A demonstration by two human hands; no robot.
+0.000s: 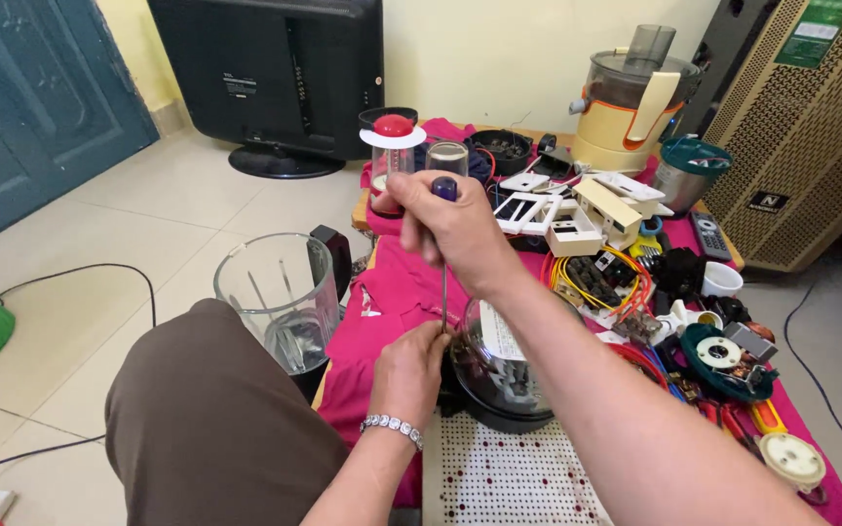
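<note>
1. Gripping the handle of a screwdriver from above, the right hand is closed in a fist in the head view; the purple end of the handle shows above the knuckles; the thin metal shaft runs straight down, upright, to the left hand.
2. The left hand is curled closed around the lower end of the shaft, just beside a dark round appliance base; I cannot tell where the tip sits, as the fingers hide it; a beaded bracelet circles the wrist.
3. The base lies on a pink cloth over a low table, at the near edge, close in front of the person.
4. A clear blender jug stands to the left, beside the person's knee; loose wires, white switch plates and a cream juicer lie farther back.
</note>
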